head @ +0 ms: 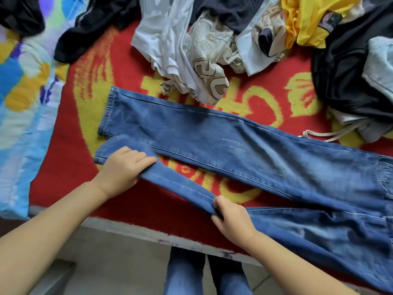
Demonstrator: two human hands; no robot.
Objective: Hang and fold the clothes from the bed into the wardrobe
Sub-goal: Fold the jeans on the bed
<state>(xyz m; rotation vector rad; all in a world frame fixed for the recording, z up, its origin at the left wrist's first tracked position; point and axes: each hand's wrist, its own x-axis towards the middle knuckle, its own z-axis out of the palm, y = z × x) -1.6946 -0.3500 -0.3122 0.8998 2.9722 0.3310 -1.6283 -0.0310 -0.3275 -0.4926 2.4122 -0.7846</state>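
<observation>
A: Your left hand (124,167) has its grip curled round the near leg of the blue jeans (244,150) close to the hem, fingers on top, thumb hidden under the fabric. Your right hand (230,218) pinches the same leg farther along, fingers folded over its near edge.

B: And where do the jeans lie?

A: Spread across the bed, on the red and yellow blanket (70,162). The hems point to nine o'clock and the waist runs off the picture at three o'clock. The far leg lies flat; the near leg, the one you hold, is raised a little between your two hands.

B: What else is on the bed, biggest first?

A: At nine o'clock, a patterned sheet (23,99) in pale blue, yellow and purple lies beside the blanket. At two o'clock sits a black garment (344,77) in a heap, with a pale denim piece (380,67) on top of it. At eleven o'clock, another black garment (93,26) lies crumpled. At twelve o'clock, a white shirt (161,39) is tangled with a beige printed cloth (208,67), which touches the far edge of the jeans. At one o'clock, a yellow garment (302,24) bears a dark patch. A cream drawstring (327,135) lies at three o'clock, just beyond the jeans.

B: Anything at six o'clock?

A: Your own legs, in blue denim, stand at the bed's edge.
</observation>
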